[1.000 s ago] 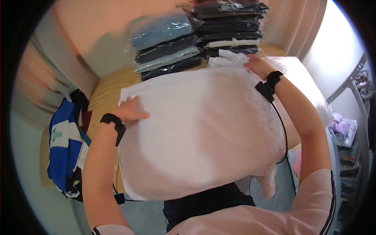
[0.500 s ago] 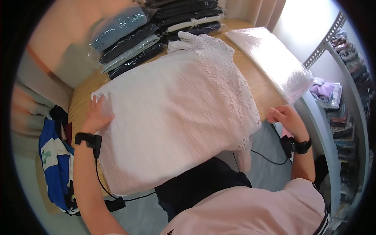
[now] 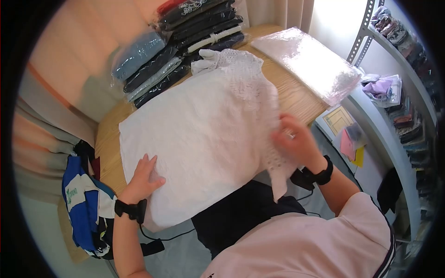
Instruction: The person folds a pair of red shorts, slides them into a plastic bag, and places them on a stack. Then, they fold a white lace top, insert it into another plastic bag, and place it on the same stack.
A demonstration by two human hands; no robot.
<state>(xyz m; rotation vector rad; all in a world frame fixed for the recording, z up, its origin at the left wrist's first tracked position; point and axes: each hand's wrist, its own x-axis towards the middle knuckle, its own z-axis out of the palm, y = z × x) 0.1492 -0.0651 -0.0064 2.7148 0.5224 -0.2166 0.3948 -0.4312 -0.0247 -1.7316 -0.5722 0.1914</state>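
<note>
A white garment (image 3: pixel 194 134) with a textured body and an eyelet lace top (image 3: pixel 241 69) is spread across the wooden table. My left hand (image 3: pixel 147 176) rests on its near left part, fingers extended and thumb apart. At the right lace edge is my right hand (image 3: pixel 296 139), smeared by motion, with its fingers bent over the cloth. Whether these fingers pinch the lace is not clear. One lace sleeve (image 3: pixel 278 183) hangs over the table's near edge, below my right hand. Black bands with small devices circle both wrists.
Bagged folded clothes (image 3: pixel 204 28) are stacked at the back. Shiny clear plastic bags (image 3: pixel 308 65) lie at the right of the wooden table (image 3: pixel 109 134). Shelves with packaged items (image 3: pixel 408 125) stand to the right. A blue and white jacket (image 3: pixel 81 204) is at the left. Cables hang near my lap.
My right hand has moved left from beyond the table edge onto the lace. My left hand has slid from the garment's left border towards me and inward. The view has shifted slightly.
</note>
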